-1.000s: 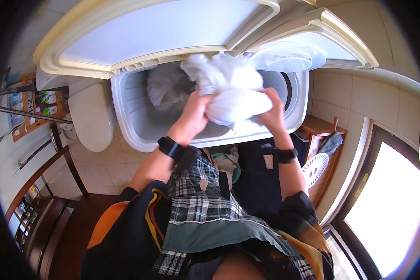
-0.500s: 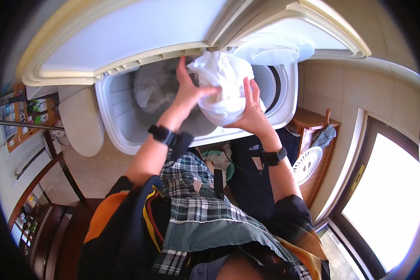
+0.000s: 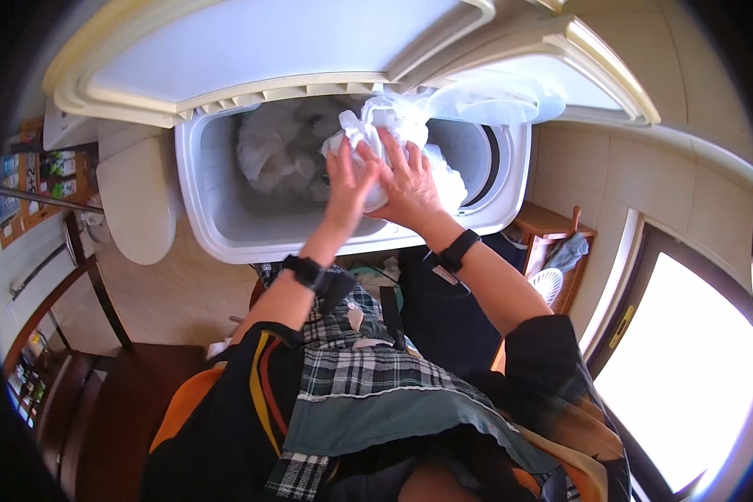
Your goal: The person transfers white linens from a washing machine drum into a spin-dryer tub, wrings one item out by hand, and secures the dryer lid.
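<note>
Both hands are on a bunched white bundle [image 3: 446,182], thin and wrinkled like a plastic bag. It rests over the right part of the open washing machine [image 3: 194,188], near the divider between its two tubs. My left hand [image 3: 343,191] presses its fingers into the bundle's near left side. My right hand [image 3: 412,194] lies close beside it, fingers over the top and slightly apart. The two hands nearly touch. Another crumpled white piece [image 3: 269,155] sits in the large left tub. The bundle's underside is hidden.
Two raised lids, a wide one [image 3: 251,54] and a narrower one [image 3: 552,71], stand behind the tubs. A clear round cover [image 3: 485,102] hangs near the right tub. A toilet lid [image 3: 138,201] is at the left, a wooden cabinet [image 3: 548,222] at the right.
Both hands have moved closer together and the bundle has shifted a little left. My right hand went from the bundle's right side to its near top, beside my left.
</note>
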### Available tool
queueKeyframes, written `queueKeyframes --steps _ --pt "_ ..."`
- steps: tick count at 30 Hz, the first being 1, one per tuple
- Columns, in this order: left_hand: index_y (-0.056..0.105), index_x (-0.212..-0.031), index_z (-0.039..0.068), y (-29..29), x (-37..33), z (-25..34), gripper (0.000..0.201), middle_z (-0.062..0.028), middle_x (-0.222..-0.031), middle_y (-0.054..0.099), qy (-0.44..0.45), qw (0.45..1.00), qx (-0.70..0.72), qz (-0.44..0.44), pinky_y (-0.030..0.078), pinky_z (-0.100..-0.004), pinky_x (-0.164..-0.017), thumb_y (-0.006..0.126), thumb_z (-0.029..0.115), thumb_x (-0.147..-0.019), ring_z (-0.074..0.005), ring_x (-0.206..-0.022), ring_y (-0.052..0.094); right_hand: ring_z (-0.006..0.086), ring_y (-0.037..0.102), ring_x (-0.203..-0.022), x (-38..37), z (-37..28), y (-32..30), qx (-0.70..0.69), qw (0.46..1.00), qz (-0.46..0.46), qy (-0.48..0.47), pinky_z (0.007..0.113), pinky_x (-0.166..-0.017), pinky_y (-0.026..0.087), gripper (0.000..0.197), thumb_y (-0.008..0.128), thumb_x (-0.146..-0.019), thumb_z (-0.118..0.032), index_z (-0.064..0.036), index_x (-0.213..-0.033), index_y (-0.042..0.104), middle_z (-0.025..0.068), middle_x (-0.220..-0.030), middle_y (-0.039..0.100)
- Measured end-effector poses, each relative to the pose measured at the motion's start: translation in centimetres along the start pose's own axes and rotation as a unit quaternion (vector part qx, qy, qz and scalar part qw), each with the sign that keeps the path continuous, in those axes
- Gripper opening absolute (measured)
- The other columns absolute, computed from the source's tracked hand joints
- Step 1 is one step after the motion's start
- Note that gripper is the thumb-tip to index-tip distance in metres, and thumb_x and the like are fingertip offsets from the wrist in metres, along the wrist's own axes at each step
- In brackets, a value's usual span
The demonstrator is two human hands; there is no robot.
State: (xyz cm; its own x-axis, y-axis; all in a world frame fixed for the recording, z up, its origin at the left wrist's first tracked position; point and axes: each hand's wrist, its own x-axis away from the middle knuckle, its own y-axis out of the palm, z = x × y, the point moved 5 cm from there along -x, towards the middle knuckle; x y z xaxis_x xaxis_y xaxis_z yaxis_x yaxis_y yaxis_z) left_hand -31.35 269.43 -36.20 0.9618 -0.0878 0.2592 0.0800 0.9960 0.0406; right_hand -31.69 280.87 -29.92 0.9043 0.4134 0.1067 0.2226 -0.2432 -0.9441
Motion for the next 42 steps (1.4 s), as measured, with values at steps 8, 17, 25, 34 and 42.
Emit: queueKeyframes --steps 8,17,25,34,42 --pt "0.037 -0.141 0.011 2.6 -1.5 -2.4 0.073 -0.0286 -0.134 0.038 -0.052 0.985 -0.075 0.148 0.039 -0.0476 -0.099 0.06 0.052 -0.086 -0.046 -0.119 0.045 0.0319 0.047 -0.105 -2.4 1.6 2.0 0.042 0.998 -0.022 -0.029 0.044 -0.088 0.04 0.078 0.073 -0.063 -0.033 -0.015 -0.134 0.044 0.0116 -0.12 0.049" --pt "0.053 -0.111 0.002 2.2 -5.3 -5.2 0.045 -0.0255 -0.1 0.06 -0.067 0.988 0.08 0.114 0.044 -0.0419 -0.085 0.044 0.044 -0.097 -0.0414 -0.095 0.056 0.0289 0.05 -0.098 -4.1 1.7 2.2 0.025 0.999 0.002 -0.033 0.04 -0.083 0.042 0.054 0.072 -0.055 -0.03 -0.0109 -0.103 0.056 0.0077 -0.104 0.053" --pt "0.061 -0.104 0.004 2.8 -6.9 -6.6 0.041 -0.0115 -0.099 0.063 -0.217 0.935 0.279 -0.008 0.045 -0.0324 -0.083 0.047 0.042 -0.098 -0.0189 -0.09 0.058 0.0282 0.051 -0.093 -4.3 1.6 2.2 0.003 1.0 0.013 -0.02 0.04 -0.076 0.046 0.058 0.076 -0.054 -0.035 -0.0108 -0.103 0.057 0.0062 -0.099 0.052" --pt "0.059 -0.117 0.007 2.1 -6.6 -6.2 0.049 -0.0103 -0.113 0.063 -0.359 0.879 0.299 -0.098 0.051 -0.036 -0.083 0.043 0.049 -0.098 -0.0212 -0.098 0.062 0.0285 0.052 -0.099 -3.5 1.3 1.9 0.026 0.997 0.047 -0.049 0.04 -0.082 0.045 0.065 0.077 -0.058 -0.04 -0.0126 -0.113 0.057 0.0082 -0.107 0.055" --pt "0.055 -0.101 0.008 -1.7 -2.1 2.7 0.026 0.001 -0.088 0.06 -0.206 0.962 0.169 -0.055 0.049 -0.0221 -0.06 0.062 0.032 -0.094 -0.0066 -0.078 0.06 0.0343 0.056 -0.108 5.8 3.3 -1.9 -0.03 0.99 0.042 0.129 0.044 -0.088 0.048 0.058 0.081 -0.065 -0.017 -0.0138 -0.117 0.054 0.0125 -0.122 0.056"
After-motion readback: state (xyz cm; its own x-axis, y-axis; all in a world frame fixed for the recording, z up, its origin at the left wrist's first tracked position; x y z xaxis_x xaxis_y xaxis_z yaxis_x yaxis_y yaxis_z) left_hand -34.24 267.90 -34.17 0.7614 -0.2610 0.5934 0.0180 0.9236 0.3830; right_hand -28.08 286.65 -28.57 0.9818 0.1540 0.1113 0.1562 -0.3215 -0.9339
